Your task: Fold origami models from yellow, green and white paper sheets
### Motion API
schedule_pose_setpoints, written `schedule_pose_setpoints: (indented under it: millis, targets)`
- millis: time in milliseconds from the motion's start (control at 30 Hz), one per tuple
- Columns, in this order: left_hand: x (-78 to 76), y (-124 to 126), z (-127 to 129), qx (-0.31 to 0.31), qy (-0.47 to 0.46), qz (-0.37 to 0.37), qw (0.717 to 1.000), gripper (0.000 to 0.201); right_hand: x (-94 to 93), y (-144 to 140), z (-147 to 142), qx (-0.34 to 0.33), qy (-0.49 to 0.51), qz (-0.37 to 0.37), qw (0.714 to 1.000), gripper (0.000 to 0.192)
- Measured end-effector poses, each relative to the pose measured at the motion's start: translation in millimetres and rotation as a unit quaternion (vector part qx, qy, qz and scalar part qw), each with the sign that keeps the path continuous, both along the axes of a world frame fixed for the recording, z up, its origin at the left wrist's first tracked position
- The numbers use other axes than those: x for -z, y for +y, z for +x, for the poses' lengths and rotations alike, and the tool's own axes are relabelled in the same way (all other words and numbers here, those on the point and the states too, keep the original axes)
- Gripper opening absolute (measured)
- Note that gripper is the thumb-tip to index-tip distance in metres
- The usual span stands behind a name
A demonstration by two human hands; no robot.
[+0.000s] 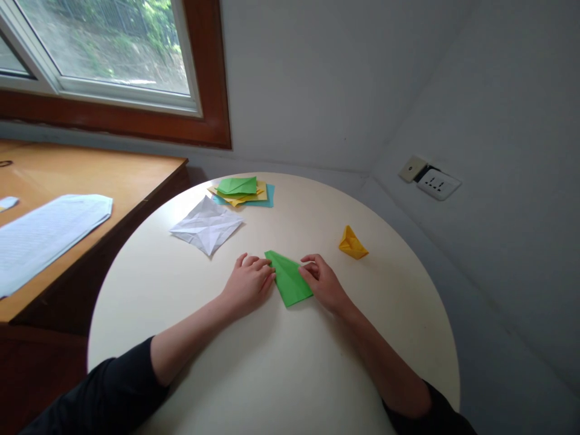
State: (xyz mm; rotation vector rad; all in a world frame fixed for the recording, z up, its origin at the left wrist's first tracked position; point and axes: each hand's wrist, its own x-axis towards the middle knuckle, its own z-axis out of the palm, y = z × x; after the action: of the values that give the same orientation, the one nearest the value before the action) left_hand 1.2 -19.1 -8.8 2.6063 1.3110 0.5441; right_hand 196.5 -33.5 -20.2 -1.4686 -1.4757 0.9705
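Both hands, left (248,281) and right (322,283), pressed flat, pinning the light, limp, easily creased green folded paper sheet (289,279) at its side edges on the round white worktop (272,362).

Green folded paper (288,279), a pointed wedge, lies flat mid-table.

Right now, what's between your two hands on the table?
In the head view, a folded green paper lies between the left hand and right hand; both touch it.
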Motion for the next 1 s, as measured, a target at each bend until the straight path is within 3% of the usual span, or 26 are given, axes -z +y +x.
schedule_pose_setpoints:
  millis: [133, 400, 633, 833, 1000]
  targets:
    - [1.7, 0, 0, 0.005, 0.010, -0.006, 1.000, 0.031, -1.6, -1, -2, -0.034, -0.032, 0.014, 0.999, 0.024]
    - [-3.1, 0, -1, -0.001, -0.028, -0.038, 0.999, 0.039, -13.7, -13, -13, -0.113, -0.118, 0.114, 0.980, 0.020]
    - [-8.9, 0, 0, -0.030, -0.060, -0.086, 0.994, 0.046, -21.9, -24, -21, -0.203, -0.234, 0.112, 0.944, 0.043]
    - [-8.8, 1, 0, -0.036, -0.051, -0.074, 0.995, 0.031, -19.4, -26, -25, -0.209, -0.262, 0.122, 0.934, 0.040]
    - [-4.3, 3, -1, -0.031, -0.057, -0.063, 0.996, 0.024, -20.2, -22, -24, -0.145, -0.156, 0.135, 0.968, 0.017]
